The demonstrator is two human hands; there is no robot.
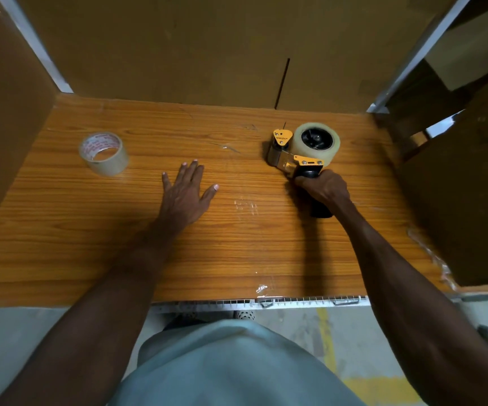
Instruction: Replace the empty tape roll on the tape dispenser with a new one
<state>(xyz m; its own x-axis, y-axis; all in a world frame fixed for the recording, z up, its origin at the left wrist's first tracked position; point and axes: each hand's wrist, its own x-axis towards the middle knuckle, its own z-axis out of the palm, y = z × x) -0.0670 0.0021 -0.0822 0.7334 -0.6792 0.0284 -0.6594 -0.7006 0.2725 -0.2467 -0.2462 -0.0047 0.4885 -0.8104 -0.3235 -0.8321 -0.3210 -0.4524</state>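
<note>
A yellow and black tape dispenser [288, 155] lies on its side at the right of the wooden table [119, 244]. A thick roll of clear tape [316, 140] sits on its black hub. My right hand [323, 187] is closed around the dispenser's black handle. My left hand [185, 190] rests flat on the table near the middle, fingers spread, holding nothing. A thin, nearly used-up tape roll [103, 153] with red print inside its core lies at the table's left, well apart from both hands.
Cardboard walls [207, 48] stand behind and on both sides of the table. Scraps of clear tape [262, 288] stick near the front edge and the right edge. A wire shelf rim [295, 301] runs under the front edge.
</note>
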